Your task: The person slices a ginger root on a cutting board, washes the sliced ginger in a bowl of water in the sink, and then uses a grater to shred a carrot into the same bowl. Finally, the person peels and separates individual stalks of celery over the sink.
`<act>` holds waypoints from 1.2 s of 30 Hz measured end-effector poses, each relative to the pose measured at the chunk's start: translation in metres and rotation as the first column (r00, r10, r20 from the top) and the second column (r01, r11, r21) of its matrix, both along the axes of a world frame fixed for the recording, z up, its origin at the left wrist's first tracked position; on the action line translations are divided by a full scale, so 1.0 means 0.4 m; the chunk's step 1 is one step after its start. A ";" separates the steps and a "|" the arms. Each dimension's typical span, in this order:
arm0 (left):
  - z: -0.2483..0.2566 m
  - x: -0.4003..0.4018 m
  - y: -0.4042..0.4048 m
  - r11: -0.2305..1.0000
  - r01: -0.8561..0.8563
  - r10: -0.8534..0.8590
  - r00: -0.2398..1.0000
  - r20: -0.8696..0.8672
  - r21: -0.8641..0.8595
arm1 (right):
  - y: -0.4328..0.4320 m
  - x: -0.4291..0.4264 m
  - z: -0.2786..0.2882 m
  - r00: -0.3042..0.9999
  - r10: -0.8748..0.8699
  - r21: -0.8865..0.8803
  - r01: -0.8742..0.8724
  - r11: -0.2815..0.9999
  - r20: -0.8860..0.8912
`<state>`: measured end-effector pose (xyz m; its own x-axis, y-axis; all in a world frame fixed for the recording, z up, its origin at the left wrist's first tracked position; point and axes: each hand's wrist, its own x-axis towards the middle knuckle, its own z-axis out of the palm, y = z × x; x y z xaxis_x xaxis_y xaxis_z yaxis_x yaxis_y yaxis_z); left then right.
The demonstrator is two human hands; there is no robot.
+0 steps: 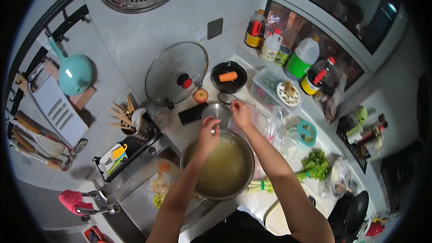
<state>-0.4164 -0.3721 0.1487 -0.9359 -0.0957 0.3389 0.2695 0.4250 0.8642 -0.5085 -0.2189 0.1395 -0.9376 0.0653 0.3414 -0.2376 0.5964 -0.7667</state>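
My left hand (pixel 208 135), a ring on one finger, is held with fingers apart and nothing visible in it, over the rim of a large metal pot (pixel 251 172) of cloudy yellowish liquid. Beyond the pot, my right hand (pixel 240 113) is raised with its fingers curled and the fingertips beside a thin black cord or loop (pixel 219 98); whether it grips this I cannot tell. Between and behind the hands sits a round metal bowl or lid (pixel 216 109). A dark phone-like slab (pixel 191 113) and an apple (pixel 200 96) are near it.
A glass lid (pixel 165 71) leans on the wall beside a black bowl (pixel 216 84) with a carrot piece (pixel 228 76). To the right are a plastic container (pixel 266 92), plastic bags (pixel 276 128), leafy celery (pixel 315 163) and a cutting board (pixel 275 219). Left lies the sink (pixel 135 206) with food scraps.
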 end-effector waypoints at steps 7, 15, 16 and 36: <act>-0.022 -0.131 -0.034 0.998 0.047 -0.047 0.999 -0.006 0.041 | 0.010 -0.475 -0.165 1.000 -0.019 0.396 0.017 0.918 0.001; -0.016 -0.162 -0.067 0.994 0.046 -0.055 0.994 0.095 0.095 | 0.051 -0.674 -0.256 0.987 0.031 0.773 -0.145 0.618 0.160; -0.011 -0.162 -0.067 0.995 0.040 -0.049 0.994 0.100 0.094 | 0.046 -0.689 -0.238 0.975 0.013 0.802 -0.191 0.566 0.223; 0.026 0.308 -0.153 0.835 -0.255 0.232 0.967 0.110 0.488 | -0.228 0.336 0.119 0.497 0.836 -0.954 -0.047 0.295 0.234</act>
